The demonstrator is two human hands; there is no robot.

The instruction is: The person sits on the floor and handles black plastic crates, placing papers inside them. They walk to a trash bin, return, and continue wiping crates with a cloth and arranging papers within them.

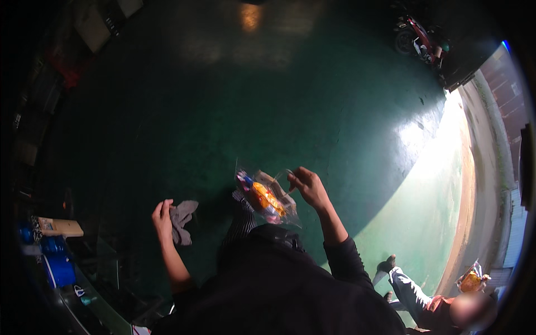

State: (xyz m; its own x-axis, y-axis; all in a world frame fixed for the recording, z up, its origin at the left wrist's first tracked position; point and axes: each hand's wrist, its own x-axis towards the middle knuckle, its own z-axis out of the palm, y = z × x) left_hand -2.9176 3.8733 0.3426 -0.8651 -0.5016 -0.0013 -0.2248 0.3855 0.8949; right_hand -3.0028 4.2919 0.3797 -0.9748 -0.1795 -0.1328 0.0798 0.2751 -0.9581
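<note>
My right hand (309, 187) pinches the top edge of a clear plastic bag (267, 196) that holds orange, yellow and purple items. The bag hangs in front of my chest above the dark green floor (268, 111). My left hand (163, 216) grips a crumpled grey cloth (182, 221), held out to the left at about the same height. Both forearms come up from my black top at the bottom of the view.
A second person (430, 301) crouches at the lower right with a colourful packet (472, 279) close by. A motorbike (419, 39) is parked at the top right by the sunlit doorway. Blue containers (56, 262) and a cardboard box (61, 226) stand at the left.
</note>
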